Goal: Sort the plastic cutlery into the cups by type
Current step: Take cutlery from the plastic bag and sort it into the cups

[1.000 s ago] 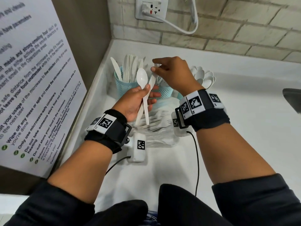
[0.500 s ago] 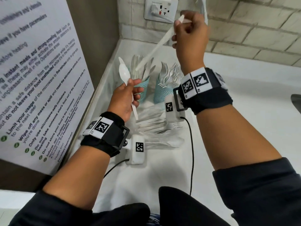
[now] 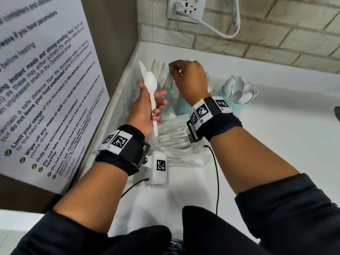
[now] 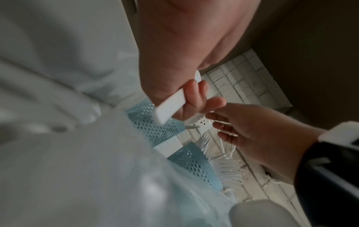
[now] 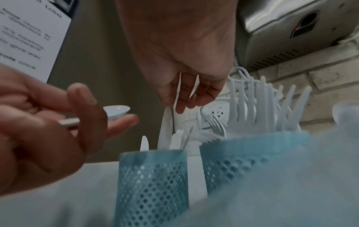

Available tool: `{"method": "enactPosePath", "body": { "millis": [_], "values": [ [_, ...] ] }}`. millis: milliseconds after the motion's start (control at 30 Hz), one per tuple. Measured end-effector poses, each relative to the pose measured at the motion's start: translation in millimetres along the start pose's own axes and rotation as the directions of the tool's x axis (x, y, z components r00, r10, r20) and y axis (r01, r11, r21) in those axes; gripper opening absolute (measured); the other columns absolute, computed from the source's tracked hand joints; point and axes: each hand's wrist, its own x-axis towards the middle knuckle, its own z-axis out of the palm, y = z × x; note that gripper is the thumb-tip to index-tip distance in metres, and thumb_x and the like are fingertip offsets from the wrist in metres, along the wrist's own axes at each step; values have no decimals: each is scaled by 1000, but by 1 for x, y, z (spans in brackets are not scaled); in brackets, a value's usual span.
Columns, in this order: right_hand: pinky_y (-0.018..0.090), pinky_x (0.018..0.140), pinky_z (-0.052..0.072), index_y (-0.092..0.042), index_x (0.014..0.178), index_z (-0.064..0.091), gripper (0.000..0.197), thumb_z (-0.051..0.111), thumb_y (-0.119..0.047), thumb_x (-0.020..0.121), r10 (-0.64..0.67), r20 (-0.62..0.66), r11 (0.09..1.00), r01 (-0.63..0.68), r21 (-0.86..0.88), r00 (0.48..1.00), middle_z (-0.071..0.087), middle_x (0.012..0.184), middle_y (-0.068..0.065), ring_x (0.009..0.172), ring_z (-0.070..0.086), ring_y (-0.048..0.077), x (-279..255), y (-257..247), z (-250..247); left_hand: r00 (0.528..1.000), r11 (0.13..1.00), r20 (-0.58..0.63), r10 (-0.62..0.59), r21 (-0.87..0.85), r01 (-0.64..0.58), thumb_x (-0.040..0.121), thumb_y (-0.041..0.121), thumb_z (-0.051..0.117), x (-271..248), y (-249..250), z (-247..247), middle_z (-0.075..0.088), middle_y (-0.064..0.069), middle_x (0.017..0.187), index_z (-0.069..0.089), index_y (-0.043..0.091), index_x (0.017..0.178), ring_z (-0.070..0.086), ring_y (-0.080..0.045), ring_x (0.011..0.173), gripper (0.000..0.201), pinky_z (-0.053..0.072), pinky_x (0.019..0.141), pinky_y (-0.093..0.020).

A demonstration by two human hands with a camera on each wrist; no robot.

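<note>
My left hand (image 3: 152,107) grips a white plastic spoon (image 3: 151,83) upright by its handle (image 4: 170,106), bowl up, just left of the cups. Three teal mesh cups stand in a row: the knife cup (image 5: 153,169) on the left, the fork cup (image 3: 184,107) in the middle and the spoon cup (image 3: 233,105) on the right. Directly over the knife cup, my right hand (image 3: 174,70) pinches the top of a white knife (image 5: 167,122) whose lower end is inside the cup. Loose cutlery (image 3: 174,140) lies in clear plastic in front of the cups.
The cups stand in a corner of the white counter (image 3: 276,144), with a poster wall (image 3: 46,89) on the left and a brick wall (image 3: 276,39) behind. A socket (image 3: 185,8) with a white cable hangs above. A dark object (image 3: 337,115) pokes in at the right edge.
My right hand lifted the knife up near the socket, then came down over the left cup and lowered it in. My left hand kept hold of the spoon and turned it more upright.
</note>
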Motion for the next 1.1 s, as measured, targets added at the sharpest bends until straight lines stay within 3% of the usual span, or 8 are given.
{"method": "enactPosePath", "body": {
  "millis": [200,300,467,567,700,800,967,1100],
  "values": [
    [12,72,49,-18,116,65,36,64,-37,85,-13,200,974,-33,225,980,69,94,2,69,58,6,-4,-23,-31,995,999,104,2,35,-6,92,64,12,-1,-1,14,53,5,55,61,13,89,28,-3,39,71,19,37,-15],
    [26,68,59,-15,113,66,33,68,-31,84,32,323,952,-128,279,946,56,71,-1,63,60,13,-13,-24,-36,986,999,164,7,49,-16,93,63,15,-3,-3,22,51,2,62,60,16,84,26,-4,41,65,18,36,-14],
    [11,50,42,-15,83,61,9,68,-22,84,177,182,906,-232,353,967,51,62,-6,48,50,-5,-21,3,-52,975,963,218,49,250,-104,100,37,33,-7,-11,34,50,5,66,62,14,98,29,-2,45,38,21,40,-12],
    [22,57,43,-25,69,54,20,62,-27,87,342,-47,885,-304,352,939,55,63,-5,57,53,10,-22,32,-76,965,901,263,18,414,-130,100,18,40,-8,-18,36,54,4,70,62,13,103,37,-2,49,23,29,43,-11],
    [27,50,48,-30,66,43,26,53,-28,90,469,-430,871,-324,369,772,54,65,-8,61,61,20,-20,60,-127,971,720,191,-140,693,-33,94,9,51,-4,-30,34,64,-2,78,63,13,86,51,-8,60,15,46,54,-14],
    [40,63,52,-34,67,38,22,43,-34,89,372,-629,928,-289,235,682,49,61,-13,68,61,31,-23,68,-147,985,474,166,-56,872,-120,90,9,57,2,-38,31,68,-13,102,69,4,94,63,-22,90,13,49,87,-28],
    [34,72,44,-8,97,60,31,39,-31,93,330,-572,933,-353,75,751,66,89,10,84,61,29,-40,82,-129,970,109,211,-125,974,-198,90,20,60,0,-44,27,59,-9,127,62,7,120,54,-23,118,33,39,101,-26],
    [27,70,34,-9,102,66,30,44,-28,95,312,-442,911,-397,-112,841,63,105,15,96,57,30,-54,87,-99,958,36,211,-196,978,-208,83,22,69,0,-47,21,60,-8,124,59,7,122,56,-22,115,43,42,101,-28]
  ]
}}
